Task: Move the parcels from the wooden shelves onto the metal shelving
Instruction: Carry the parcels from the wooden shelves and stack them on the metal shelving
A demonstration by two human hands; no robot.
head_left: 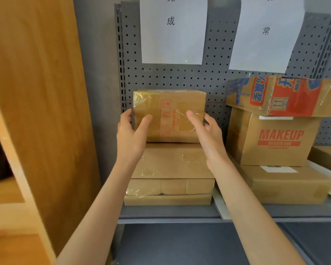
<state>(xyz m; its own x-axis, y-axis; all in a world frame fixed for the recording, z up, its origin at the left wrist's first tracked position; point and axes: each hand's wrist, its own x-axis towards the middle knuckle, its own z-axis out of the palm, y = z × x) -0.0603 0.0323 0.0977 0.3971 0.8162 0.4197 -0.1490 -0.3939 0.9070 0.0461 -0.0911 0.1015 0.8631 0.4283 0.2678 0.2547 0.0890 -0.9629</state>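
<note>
A taped brown cardboard parcel (169,104) with red print sits on top of a stack of flat brown parcels (170,169) on the grey metal shelf (168,212). My left hand (131,131) holds the parcel's left side, thumb on the front face. My right hand (206,131) holds its right side, thumb across the front. The wooden shelves (36,92) stand at the left.
To the right is a second stack: a "MAKEUP" box (275,142) on a flat brown box (289,184), with a red and blue printed box (287,96) on top. Two white paper signs (172,35) hang on the grey pegboard. A lower metal shelf (180,245) lies below.
</note>
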